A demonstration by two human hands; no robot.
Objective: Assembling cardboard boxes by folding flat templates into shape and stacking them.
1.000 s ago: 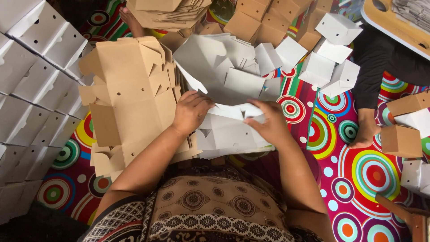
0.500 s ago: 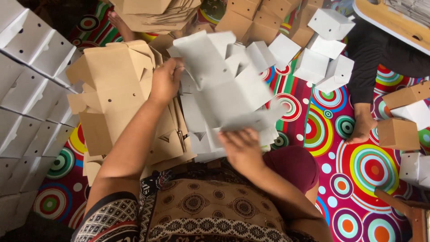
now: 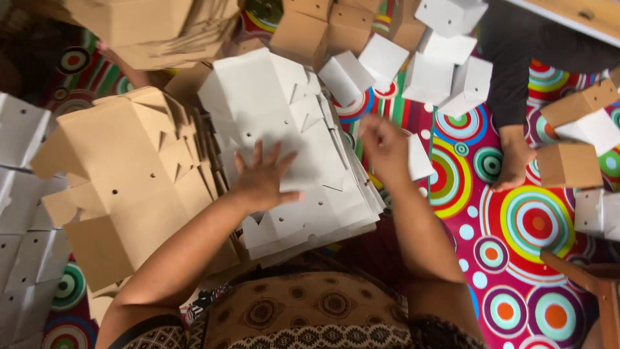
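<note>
Floor covered by a mat [image 3: 516, 213] printed with concentric circles and dots in red, pink, green, blue and orange. Wooden furniture edge [image 3: 575, 16] at upper right; wooden leg or frame [image 3: 591, 281] at lower right. Lighting even and diffuse. No walls or windows in view.

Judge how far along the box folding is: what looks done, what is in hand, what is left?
Done: folded white boxes lie on the patterned mat. In hand: the left hand presses flat on the white flat stack; the right hand is blurred above it. Left: that stack and the brown flats.
</note>
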